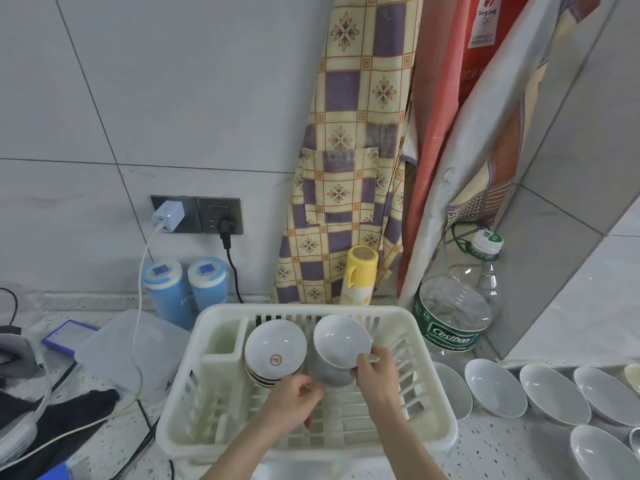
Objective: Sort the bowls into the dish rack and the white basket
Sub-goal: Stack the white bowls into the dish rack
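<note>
On the counter's far left lie a black cloth point(69, 414) and a clear plastic lid point(114, 344); behind them stand two blue canisters point(187, 289) under the wall socket point(197, 214). In front of you sits the white dish rack point(429, 368); a stack of white bowls with a red mark point(275, 351) leans on edge inside it, left of centre. Your left hand point(294, 403) hovers just below that stack, fingers curled loosely, gripping nothing; your right hand point(375, 374) pinches the rim of a plain white bowl point(341, 336), tilted over another bowl inside the rack. Behind stands a yellow flask point(358, 275); right of the rack, a large water bottle point(453, 313); further right, more white bowls point(550, 393) rest on the counter.
</note>
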A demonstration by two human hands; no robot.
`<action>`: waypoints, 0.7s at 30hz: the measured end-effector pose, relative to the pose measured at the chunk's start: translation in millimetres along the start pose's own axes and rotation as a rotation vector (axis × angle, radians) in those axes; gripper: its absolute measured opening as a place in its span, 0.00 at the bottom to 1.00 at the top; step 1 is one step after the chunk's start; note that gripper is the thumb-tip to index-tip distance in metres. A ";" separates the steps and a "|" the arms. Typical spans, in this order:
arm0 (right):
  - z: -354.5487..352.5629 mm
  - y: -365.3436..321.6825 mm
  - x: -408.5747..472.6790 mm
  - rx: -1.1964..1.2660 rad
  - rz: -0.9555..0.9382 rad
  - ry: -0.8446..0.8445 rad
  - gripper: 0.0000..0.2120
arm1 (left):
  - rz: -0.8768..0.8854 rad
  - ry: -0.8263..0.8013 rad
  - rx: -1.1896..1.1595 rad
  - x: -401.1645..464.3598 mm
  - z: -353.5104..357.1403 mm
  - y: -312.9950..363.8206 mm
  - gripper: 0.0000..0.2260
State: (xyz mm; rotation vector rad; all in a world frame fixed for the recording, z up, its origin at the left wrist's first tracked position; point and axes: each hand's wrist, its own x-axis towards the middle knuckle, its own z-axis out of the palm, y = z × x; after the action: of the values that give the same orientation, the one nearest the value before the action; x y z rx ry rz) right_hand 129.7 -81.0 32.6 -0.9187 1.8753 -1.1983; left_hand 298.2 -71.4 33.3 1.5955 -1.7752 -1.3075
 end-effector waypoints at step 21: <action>-1.2 2.8 -1.7 -0.303 0.113 -0.146 0.21 | -0.101 -0.213 -0.210 7.2 8.9 -6.5 0.39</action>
State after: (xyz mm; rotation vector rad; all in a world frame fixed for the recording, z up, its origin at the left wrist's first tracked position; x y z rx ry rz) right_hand 129.0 -78.1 30.7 -1.0167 1.9921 -0.7707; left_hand 292.7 -74.2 21.7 1.4925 -1.6272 -1.7067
